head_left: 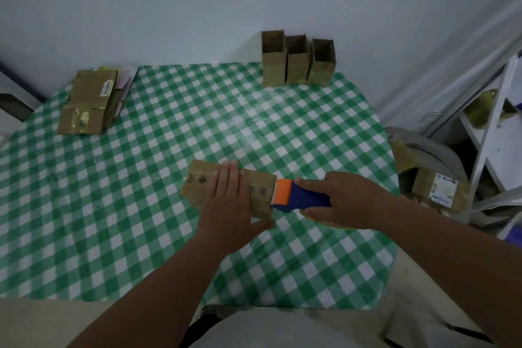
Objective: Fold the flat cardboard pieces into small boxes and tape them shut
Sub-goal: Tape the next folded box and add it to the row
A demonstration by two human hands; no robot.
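From the head view, the box lies on its side near the middle of the checked table, a little to the right. The left hand presses flat on top of it, fingers straight and together, thumb spread toward the near right corner. It pins the box rather than gripping it. The right hand is wrapped round the blue body of the tape gun, whose orange toothed blade touches the box's right end.

The box looks light and thin-walled, so it would likely slide on the glossy cloth or cave in under a hard pull. A flat palm over the top panel, close to the seam, seems the safest hold, since it spreads the load while the tape is drawn across. Squeezing the sides would probably buckle them.

At the far edge, three open boxes stand upright in a row, touching. At far left lies a stack of flats. More cardboard sits off the table to the right.
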